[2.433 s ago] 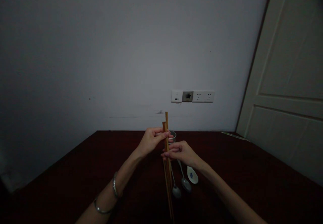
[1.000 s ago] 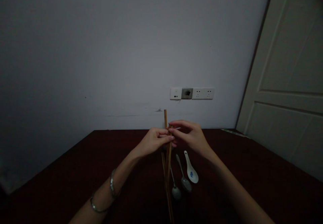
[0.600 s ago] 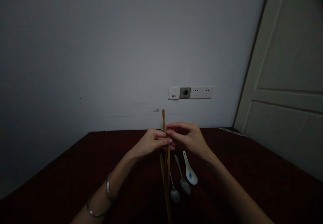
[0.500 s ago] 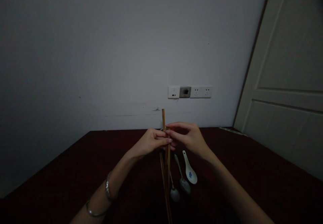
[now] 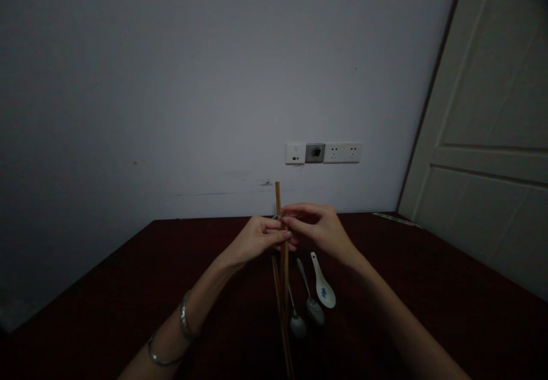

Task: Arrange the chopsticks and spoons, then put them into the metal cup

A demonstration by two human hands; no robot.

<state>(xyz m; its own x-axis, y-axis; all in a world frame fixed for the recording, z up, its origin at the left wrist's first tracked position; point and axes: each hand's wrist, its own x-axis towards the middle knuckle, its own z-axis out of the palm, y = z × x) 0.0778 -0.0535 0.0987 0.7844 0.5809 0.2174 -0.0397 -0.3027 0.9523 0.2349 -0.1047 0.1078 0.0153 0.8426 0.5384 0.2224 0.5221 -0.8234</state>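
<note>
Left hand: thumb and fingers are grasping slim wooden held chopsticks toward their upper part; silver-coloured bangles are circling this arm.
Right hand: thumb and fingertips are pinching near the top of the shorter-standing held stick, just beside the left fingers.
Held chopsticks: they are standing steeply between the hands, one tip rising above the fingers; their exact number is staying hidden.
Handling: the wood is probably going to feel light and stiff, smooth enough to roll; a pinch near the upper ends is likely serving best.
Loose chopsticks: they are apparently lying beneath the held ones, crossing them in this view.
Metal spoons: two are lying to the right, bowls pointing toward the person.
Porcelain spoon: it is lying beside them, showing a blue mark.
Container: only a pale rim, perhaps a cup's, is peeking out behind the hands; its contents are remaining out of sight.
Worktop: its dark red surface is carrying the spoons and reaching to the wall, where sockets are sitting.
</note>
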